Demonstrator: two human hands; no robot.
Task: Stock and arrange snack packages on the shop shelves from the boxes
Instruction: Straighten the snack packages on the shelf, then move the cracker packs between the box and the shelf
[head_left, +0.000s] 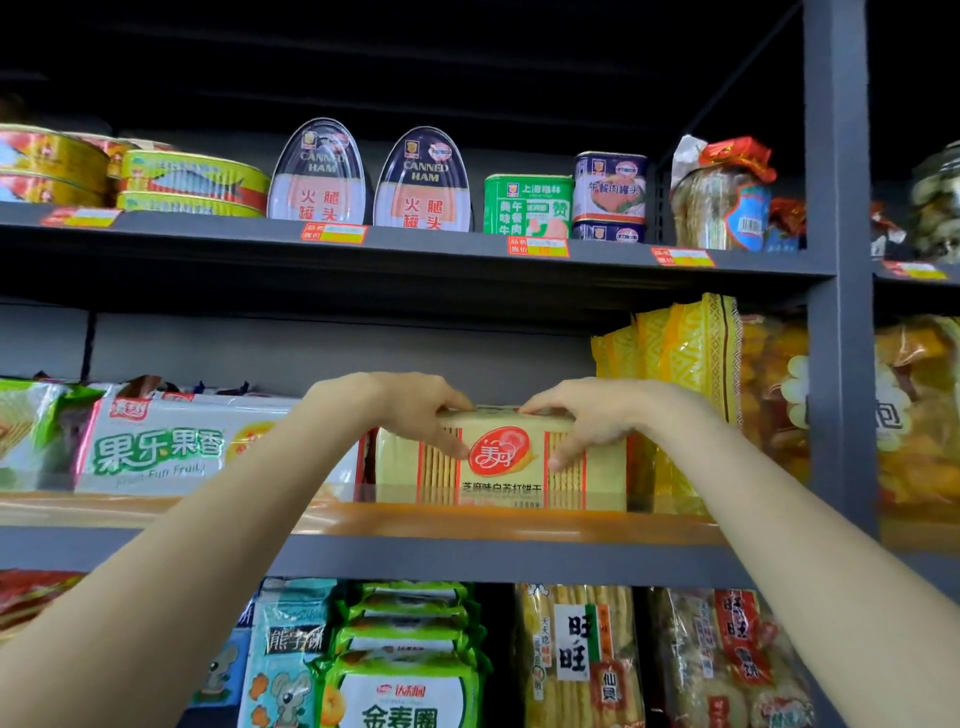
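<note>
on the middle shelf, right of the white fruit wafer pack, stands the cracker pack, upright, facing out. the left hand grips its top left corner, thumb on the front; the right hand grips the top right likewise. it looks light, boxy and brittle inside, with slick film; best held by the top corners. yellow bags crowd its right.

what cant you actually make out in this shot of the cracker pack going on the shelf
Head view only:
- Price tags on the top shelf edge: print too small and blurred to read.
- Lower part of the cracker pack: blurred behind the clear shelf lip.
- Pack's top edge: covered by the left hand and right hand.
- What is behind the pack: hidden by it.
- The boxes: out of frame.
</note>
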